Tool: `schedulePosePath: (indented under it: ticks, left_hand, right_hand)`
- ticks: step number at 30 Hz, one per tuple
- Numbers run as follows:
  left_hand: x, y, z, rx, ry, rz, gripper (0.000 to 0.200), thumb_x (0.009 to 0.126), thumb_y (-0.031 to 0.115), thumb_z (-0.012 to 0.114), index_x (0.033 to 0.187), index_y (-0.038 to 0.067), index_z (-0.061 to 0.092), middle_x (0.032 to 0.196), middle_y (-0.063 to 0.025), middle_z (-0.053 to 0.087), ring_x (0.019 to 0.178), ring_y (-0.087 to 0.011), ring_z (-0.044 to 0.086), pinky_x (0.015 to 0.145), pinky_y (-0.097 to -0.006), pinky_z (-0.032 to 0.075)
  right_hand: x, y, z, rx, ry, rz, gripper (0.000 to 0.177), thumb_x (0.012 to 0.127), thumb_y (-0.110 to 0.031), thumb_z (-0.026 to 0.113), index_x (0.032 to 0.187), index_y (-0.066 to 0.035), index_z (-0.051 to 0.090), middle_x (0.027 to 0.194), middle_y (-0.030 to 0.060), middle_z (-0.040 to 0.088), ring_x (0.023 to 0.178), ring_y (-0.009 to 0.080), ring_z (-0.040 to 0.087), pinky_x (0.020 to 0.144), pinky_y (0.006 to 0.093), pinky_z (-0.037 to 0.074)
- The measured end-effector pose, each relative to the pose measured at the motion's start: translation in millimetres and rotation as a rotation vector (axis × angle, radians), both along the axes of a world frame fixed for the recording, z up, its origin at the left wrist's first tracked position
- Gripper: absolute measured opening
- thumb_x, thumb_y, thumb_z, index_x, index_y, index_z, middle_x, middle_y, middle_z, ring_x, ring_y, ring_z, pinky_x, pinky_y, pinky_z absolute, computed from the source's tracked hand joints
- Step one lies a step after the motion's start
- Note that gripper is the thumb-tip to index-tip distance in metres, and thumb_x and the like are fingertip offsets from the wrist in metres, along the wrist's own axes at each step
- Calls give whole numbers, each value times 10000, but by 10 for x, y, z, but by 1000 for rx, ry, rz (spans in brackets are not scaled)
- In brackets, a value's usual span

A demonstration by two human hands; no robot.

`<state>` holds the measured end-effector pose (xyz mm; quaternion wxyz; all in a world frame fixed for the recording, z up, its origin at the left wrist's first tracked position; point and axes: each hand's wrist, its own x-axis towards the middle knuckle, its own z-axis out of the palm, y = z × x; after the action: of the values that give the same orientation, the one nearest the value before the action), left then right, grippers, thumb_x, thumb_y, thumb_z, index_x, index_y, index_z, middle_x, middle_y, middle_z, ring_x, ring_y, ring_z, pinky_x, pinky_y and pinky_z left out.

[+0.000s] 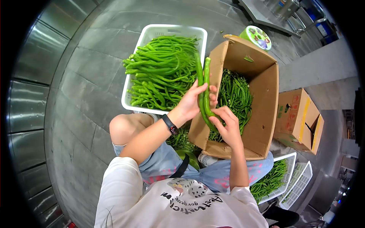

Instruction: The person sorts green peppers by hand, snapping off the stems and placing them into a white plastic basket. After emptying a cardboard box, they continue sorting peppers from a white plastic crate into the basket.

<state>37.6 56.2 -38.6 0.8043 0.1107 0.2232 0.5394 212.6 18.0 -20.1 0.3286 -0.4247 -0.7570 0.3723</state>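
Two long green chili peppers (207, 72) stand nearly upright in my left hand (193, 100), whose fingers wrap round their middle. My right hand (229, 127) pinches at their lower ends, with thumb and fingers closed there; the exact spot between the fingertips is partly hidden. Beneath both hands, an open cardboard box (262, 110) holds a heap of loose thin green peppers (235, 93). Left of it, a white plastic crate (128, 85) is filled with long green peppers (161, 62), laid mostly side by side.
Behind the box stands a green and white round tub (259, 37). A second carton (298, 119) is at the right. White crates (291, 174), one with green peppers, lie at lower right. More green pieces (180, 140) are between my legs. A metal table (262, 15) stands at the back.
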Motion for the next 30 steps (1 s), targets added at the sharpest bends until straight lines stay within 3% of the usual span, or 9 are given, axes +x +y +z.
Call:
schedulePosePath:
  ticks: [4,10,13,16,17,19,21,26,30]
  left_hand:
    - [-277,298,-5,-38,-79,186,217,923,156,497,1137,122,473,844,-28,517,668,-116,489,637,-284,458]
    - [-1268,1624,4,-130,-60,671,96,900,84,484,840,10,480,785,-94,506,725,-203,493,734,-356,470]
    - [-1767,2294,-568,-194,-250,799,165,955,146,375,918,-8,423,791,-109,501,733,-238,507,866,-488,464]
    - [-2024,2694,-1349,-289,70,864,137,924,88,400,989,-31,416,893,-140,503,908,-273,503,926,-535,426]
    - [-2314,2811,-1842,-289,306,619,120,865,8,450,980,-25,464,965,-171,517,965,-299,509,933,-521,419]
    - [-2124,2619,-1801,-522,540,767,225,767,-74,526,992,-64,512,1032,-196,523,994,-309,522,949,-469,411]
    - [-1905,2591,-1648,-625,837,877,972,628,-50,701,1379,-43,83,1253,-271,431,1083,-368,521,907,-473,446]
    - [-1638,2647,-1376,-804,1012,753,1244,635,23,752,1373,4,-250,1402,-283,265,1305,-328,304,1052,-405,310]
    - [-1398,2392,-800,-297,723,616,517,766,49,640,1222,-34,411,1296,-121,425,1194,-251,399,1053,-435,239]
  right_hand:
    - [-11,88,26,237,-167,-105,295,797,-89,657,1081,-34,602,1029,122,518,921,276,539,811,345,448]
    - [569,48,-152,-49,-40,-304,169,834,-60,607,998,-19,614,1024,102,569,940,211,569,806,290,458]
    - [936,-113,-355,-141,-85,-385,133,844,-51,594,967,-7,617,1008,88,571,899,174,583,752,275,484]
    - [1261,-230,-615,-347,-44,-465,134,852,-73,597,962,-1,625,1000,87,581,852,152,593,703,270,497]
    - [1367,-210,-732,-400,-75,-450,142,852,-84,603,964,0,627,981,85,589,838,145,595,694,265,496]
    - [1500,-86,-908,-515,-129,-410,159,852,-105,614,967,3,630,942,81,605,811,131,601,675,254,495]
    - [1561,155,-1093,-546,-227,-327,198,850,-161,624,964,2,632,850,66,643,753,114,609,693,253,486]
    - [1587,921,-1688,-625,-348,-276,229,808,-228,620,904,-23,655,768,103,662,722,158,623,703,295,491]
    - [1786,1493,-2516,-407,-559,-456,308,734,-184,652,958,24,613,995,241,608,944,374,587,850,422,468]
